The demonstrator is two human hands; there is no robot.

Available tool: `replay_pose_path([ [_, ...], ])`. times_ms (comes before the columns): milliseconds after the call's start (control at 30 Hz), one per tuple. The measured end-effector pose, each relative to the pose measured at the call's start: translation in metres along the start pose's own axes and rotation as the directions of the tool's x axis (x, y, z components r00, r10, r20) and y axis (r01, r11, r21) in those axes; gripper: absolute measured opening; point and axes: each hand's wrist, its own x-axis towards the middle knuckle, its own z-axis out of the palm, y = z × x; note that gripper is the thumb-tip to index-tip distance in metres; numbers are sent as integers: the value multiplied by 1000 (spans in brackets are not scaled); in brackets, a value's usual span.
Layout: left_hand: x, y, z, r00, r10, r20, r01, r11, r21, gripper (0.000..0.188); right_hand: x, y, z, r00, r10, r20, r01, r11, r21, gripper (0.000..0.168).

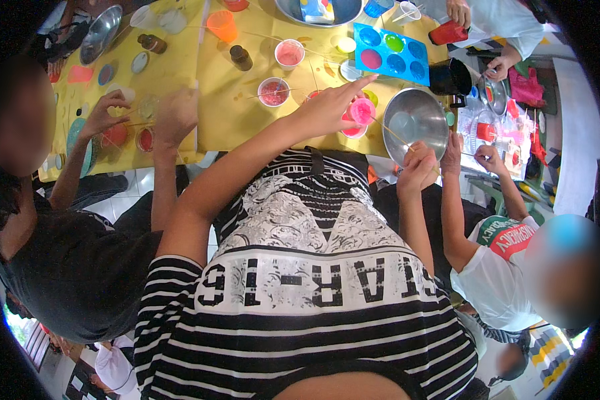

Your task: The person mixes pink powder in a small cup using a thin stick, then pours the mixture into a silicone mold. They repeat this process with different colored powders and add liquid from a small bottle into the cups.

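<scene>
My left hand [330, 107] grips a small tilted cup of bright pink material [362, 112], its forefinger stretched out past the rim. In my right hand [419, 167] is a thin wooden stick [394, 134], whose far end reaches into that cup. Another cup with pink contents [355, 132] stands just below the held one, partly hidden. The stick crosses over a stainless steel bowl [437, 135] near the table edge. Beyond my left hand lies a blue mold with round cavities [379, 71]; one cavity is filled green and one pink.
White cups of pink material [289, 54] [273, 93], a dark bottle [241, 58] and an orange cup [222, 26] stand on the yellow table cover [220, 125]. A black pitcher [449, 77] is beside the mold. People work at both sides; a hand opposite holds a red container [448, 33].
</scene>
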Motion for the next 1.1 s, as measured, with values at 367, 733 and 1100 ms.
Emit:
replay_pose_path([
  [367, -4, 13, -3, 995, 5, -100, 0, 999, 50, 100, -11, -3, 4, 972, 235, -29, -185, 828, 530, 26],
  [733, -7, 20, -4, 990, 16, -139, -7, 998, 63, 101, 13, -51, 19, 867, 437, -239, -299, 840, 452, 44],
  [1100, -7, 22, -6, 995, 8, -101, -9, 1000, -3, 99, 25, -58, 21, 868, 396, -298, -282, 889, 361, 47],
])
